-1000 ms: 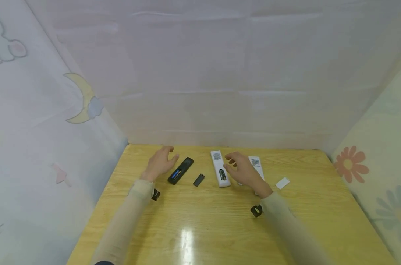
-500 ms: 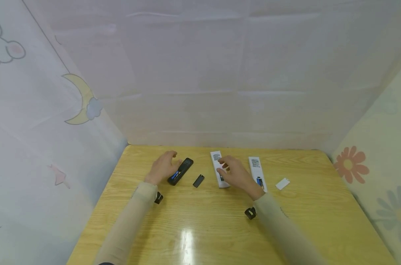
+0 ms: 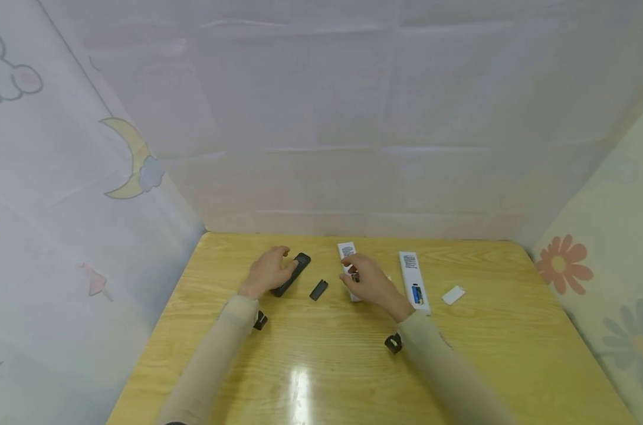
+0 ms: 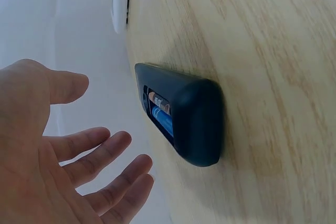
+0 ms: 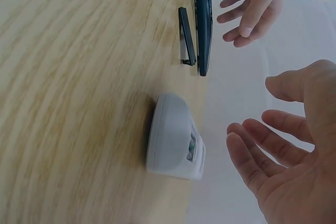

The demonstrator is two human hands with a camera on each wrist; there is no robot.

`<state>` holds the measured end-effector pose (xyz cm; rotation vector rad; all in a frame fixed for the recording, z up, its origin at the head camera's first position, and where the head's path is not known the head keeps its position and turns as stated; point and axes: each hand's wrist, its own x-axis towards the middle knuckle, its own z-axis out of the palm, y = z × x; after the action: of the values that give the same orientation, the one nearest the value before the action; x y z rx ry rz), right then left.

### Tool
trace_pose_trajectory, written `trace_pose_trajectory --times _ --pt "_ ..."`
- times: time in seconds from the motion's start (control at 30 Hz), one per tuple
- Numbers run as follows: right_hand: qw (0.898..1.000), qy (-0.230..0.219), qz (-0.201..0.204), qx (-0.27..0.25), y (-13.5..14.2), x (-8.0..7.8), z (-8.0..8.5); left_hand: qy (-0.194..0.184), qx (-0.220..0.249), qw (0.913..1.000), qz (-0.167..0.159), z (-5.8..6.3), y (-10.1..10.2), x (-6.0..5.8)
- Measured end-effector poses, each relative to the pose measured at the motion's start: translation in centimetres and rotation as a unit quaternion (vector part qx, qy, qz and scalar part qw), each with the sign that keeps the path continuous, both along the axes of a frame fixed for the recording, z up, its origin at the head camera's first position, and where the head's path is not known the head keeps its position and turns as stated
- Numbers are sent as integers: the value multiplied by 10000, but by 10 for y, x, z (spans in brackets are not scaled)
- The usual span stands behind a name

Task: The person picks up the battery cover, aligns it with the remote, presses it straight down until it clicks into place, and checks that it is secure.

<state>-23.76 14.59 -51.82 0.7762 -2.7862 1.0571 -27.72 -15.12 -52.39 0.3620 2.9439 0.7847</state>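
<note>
My left hand [image 3: 268, 273] hovers over the black remote control [image 3: 296, 273], fingers spread and holding nothing. In the left wrist view, that remote [image 4: 197, 114] lies with its battery bay uncovered, a blue battery [image 4: 164, 120] and a copper-and-dark one [image 4: 157, 100] inside. Above the nearer white remote control [image 3: 347, 250], my right hand [image 3: 371, 282] has loosely bent fingers and no object in them. The right wrist view shows this white remote [image 5: 170, 135] apart from the fingertips, its bay uncovered. Between the two remotes lies a black battery cover [image 3: 318, 290].
Another white remote control [image 3: 413, 277], a blue battery in its uncovered bay, lies to the right. Beyond it is a white battery cover [image 3: 453, 295]. Everything rests toward the back of the wooden table [image 3: 321, 366], near a cloth backdrop [image 3: 321, 177].
My left hand has moved right and slightly nearer, over the black remote. My right hand has shifted left across the nearer white remote, uncovering the far white one.
</note>
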Motion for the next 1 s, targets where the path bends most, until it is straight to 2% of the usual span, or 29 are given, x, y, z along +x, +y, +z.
trace_pose_trajectory --times 0.17,0.43,0.67,0.83,1.0 --pt "9999 -144 0 18 -8 -1 -2 0 -118 9999 55 -5 3 -1" --pt "9989 -453 5 -88 -20 -2 -13 -116 -247 9996 44 -6 7 3" --pt "9968 -737 -16 -314 -33 -3 -17 -126 -331 9993 83 -14 10 -1" --pt "9957 -902 -116 -198 -40 -5 -23 -134 -377 9992 73 -15 12 -2" --pt "9948 -991 -147 158 -45 -4 -31 -190 -459 9987 132 -16 13 -1"
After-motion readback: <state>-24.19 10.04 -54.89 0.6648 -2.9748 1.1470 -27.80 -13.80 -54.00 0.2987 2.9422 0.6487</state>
